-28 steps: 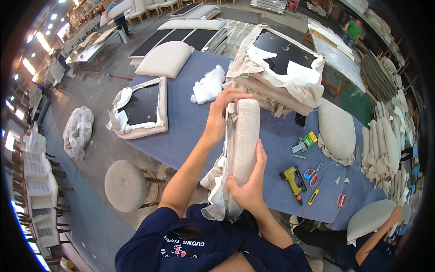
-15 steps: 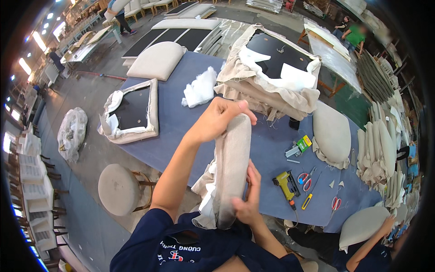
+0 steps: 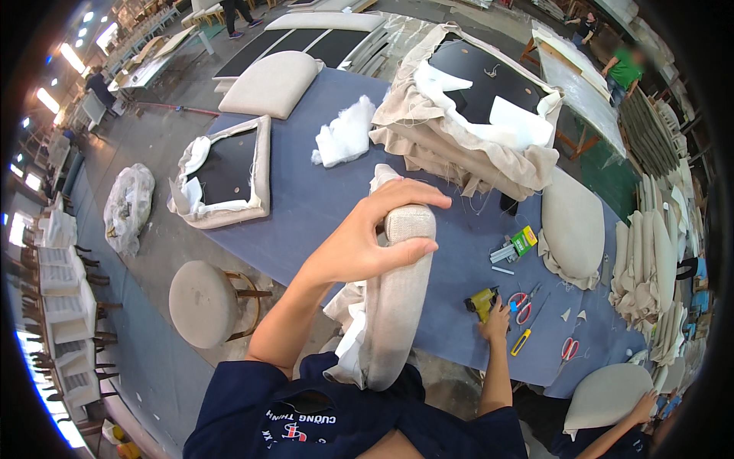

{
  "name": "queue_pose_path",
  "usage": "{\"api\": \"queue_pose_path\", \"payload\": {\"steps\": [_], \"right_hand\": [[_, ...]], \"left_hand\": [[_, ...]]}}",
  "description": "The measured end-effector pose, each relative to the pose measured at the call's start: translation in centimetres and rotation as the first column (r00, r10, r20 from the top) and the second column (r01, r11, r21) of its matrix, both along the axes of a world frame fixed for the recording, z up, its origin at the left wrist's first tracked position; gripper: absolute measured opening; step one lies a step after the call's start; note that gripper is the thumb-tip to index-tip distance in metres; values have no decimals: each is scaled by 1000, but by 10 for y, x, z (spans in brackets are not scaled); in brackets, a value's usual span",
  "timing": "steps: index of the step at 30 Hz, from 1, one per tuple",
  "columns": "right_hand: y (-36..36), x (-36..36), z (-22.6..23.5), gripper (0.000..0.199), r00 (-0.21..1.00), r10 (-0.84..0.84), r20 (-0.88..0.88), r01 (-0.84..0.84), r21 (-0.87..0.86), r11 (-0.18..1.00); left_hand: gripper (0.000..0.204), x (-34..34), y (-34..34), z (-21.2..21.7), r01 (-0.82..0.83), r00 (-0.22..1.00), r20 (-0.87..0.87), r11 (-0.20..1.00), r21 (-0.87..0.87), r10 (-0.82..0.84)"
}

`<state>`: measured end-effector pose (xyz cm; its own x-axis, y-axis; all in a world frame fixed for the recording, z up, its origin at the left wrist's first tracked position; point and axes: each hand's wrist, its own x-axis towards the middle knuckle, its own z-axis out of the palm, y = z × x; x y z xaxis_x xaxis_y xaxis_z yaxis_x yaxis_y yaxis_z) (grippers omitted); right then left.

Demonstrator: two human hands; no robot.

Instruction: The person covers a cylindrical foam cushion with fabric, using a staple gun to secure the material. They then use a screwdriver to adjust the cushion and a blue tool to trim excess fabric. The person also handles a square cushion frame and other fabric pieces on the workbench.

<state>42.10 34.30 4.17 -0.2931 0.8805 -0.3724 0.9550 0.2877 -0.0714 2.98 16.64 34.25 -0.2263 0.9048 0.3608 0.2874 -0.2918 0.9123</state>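
Note:
A beige upholstered seat cushion (image 3: 401, 314) stands on edge against my lap, its loose fabric and white padding hanging on the left side. My left hand (image 3: 375, 233) clasps its top end, with thumb and fingers on either side. On the table to the right, my right hand (image 3: 495, 320) has its fingers around the yellow-green staple gun (image 3: 480, 301), hiding much of its handle. Close by lie red-handled pliers (image 3: 523, 304), a yellow-handled screwdriver (image 3: 521, 341) and red-handled scissors (image 3: 569, 347). Farther off is a green and yellow box (image 3: 524, 241) with staple strips.
A blue-grey table (image 3: 306, 183) carries a stack of fabric-wrapped seats (image 3: 474, 115), white stuffing (image 3: 344, 134), a half-covered seat (image 3: 261, 176) and other cushions (image 3: 267, 84). A round stool (image 3: 202, 304) stands left. At lower right, a co-worker's hand (image 3: 644, 407) holds a cushion.
My right hand has left the cushion's side and moved right onto the staple gun. My left hand has shifted its grasp on the cushion's top, which now leans slightly right.

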Motion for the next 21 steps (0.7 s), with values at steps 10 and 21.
{"api": "queue_pose_path", "payload": {"steps": [10,21], "right_hand": [[6,-18,-33,98,944,87,-318,-48,128,991],[48,14,104,54,379,74,-923,152,141,978]], "left_hand": [[95,5,3,-10,77,992,-101,997,3,-76],[100,5,23,-26,167,986,-12,981,103,-167]]}}
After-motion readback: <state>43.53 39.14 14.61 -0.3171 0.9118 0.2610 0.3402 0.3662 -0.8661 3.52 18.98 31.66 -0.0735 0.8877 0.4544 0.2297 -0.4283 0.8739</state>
